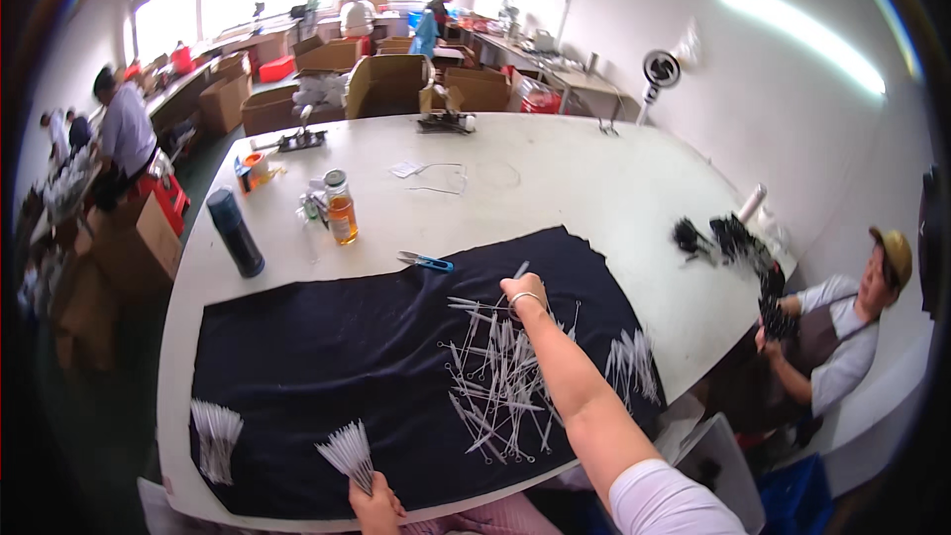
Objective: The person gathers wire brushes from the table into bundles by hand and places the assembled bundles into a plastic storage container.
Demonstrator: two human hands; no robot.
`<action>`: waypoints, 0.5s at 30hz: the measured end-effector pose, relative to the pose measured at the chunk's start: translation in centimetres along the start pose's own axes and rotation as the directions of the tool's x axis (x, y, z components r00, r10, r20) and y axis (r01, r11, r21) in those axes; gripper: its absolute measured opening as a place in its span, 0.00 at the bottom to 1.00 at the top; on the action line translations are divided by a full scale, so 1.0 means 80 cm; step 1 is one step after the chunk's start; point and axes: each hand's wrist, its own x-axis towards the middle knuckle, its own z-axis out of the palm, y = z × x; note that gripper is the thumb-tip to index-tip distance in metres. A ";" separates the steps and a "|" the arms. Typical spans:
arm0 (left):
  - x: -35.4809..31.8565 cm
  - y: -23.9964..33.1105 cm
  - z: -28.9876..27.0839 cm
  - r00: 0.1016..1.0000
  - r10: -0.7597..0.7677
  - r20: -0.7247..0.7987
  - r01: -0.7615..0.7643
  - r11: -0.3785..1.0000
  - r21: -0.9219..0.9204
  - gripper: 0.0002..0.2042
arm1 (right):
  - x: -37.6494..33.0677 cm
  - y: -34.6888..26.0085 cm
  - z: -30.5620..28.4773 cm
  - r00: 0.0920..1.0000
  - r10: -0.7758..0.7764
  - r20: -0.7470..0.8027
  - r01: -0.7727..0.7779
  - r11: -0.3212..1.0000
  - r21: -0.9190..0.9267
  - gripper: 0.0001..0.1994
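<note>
My left hand (376,507), low at the table's near edge, is closed round a bundle of thin white-bristled wire brushes (347,451), their bristle ends fanned upward. Stretched far forward, my right hand (523,289) has its fingers closed on one similar brush (521,269), whose tip sticks out past the fingers. Below that hand lies a loose, criss-crossed heap of the brushes (495,376) with small loop ends. A neat bunch of brushes (216,441) rests at the left of the dark cloth (317,357), and another bunch (632,367) lies at its right edge.
Blue thread snips (428,262) lie at the cloth's far edge. Beyond stand a dark flask (236,233), a bottle of amber liquid (341,208) and an orange tape roll (256,168). A co-worker (842,327) sits at the right, handling black brushes.
</note>
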 end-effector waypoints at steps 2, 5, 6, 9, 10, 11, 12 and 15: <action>0.007 -0.007 -0.012 0.999 0.016 0.033 -0.016 1.000 -0.012 0.03 | 0.018 0.005 0.005 0.972 0.085 0.217 -0.145 0.951 0.274 0.12; -0.002 0.007 -0.004 1.000 0.000 0.019 0.000 1.000 -0.001 0.03 | 0.018 0.010 0.011 0.826 -0.517 -0.227 0.559 0.804 0.203 0.09; -0.003 0.007 -0.006 1.000 -0.011 0.014 0.011 1.000 -0.023 0.03 | -0.002 0.003 0.004 0.724 -0.658 -0.206 0.689 0.700 0.188 0.08; -0.005 0.015 -0.007 0.999 0.005 0.042 -0.005 1.000 0.003 0.04 | -0.018 -0.007 0.006 0.547 -0.796 0.259 0.799 0.589 0.123 0.13; -0.006 0.014 -0.006 0.999 0.001 0.041 0.000 1.000 -0.012 0.04 | -0.021 -0.009 0.007 0.524 -0.776 0.351 0.803 0.588 0.100 0.17; -0.007 0.013 -0.005 0.999 0.003 0.046 -0.003 1.000 -0.012 0.04 | -0.021 -0.011 0.004 0.614 -0.633 0.472 0.709 0.705 0.024 0.28; -0.008 0.011 -0.002 0.999 0.008 0.045 -0.007 1.000 -0.015 0.04 | -0.021 -0.013 0.003 0.602 -0.638 0.480 0.720 0.693 0.018 0.28; -0.005 0.007 0.000 0.998 0.046 0.042 -0.047 0.999 0.011 0.05 | -0.035 -0.017 0.003 0.787 -0.402 0.468 0.592 0.704 -0.393 0.40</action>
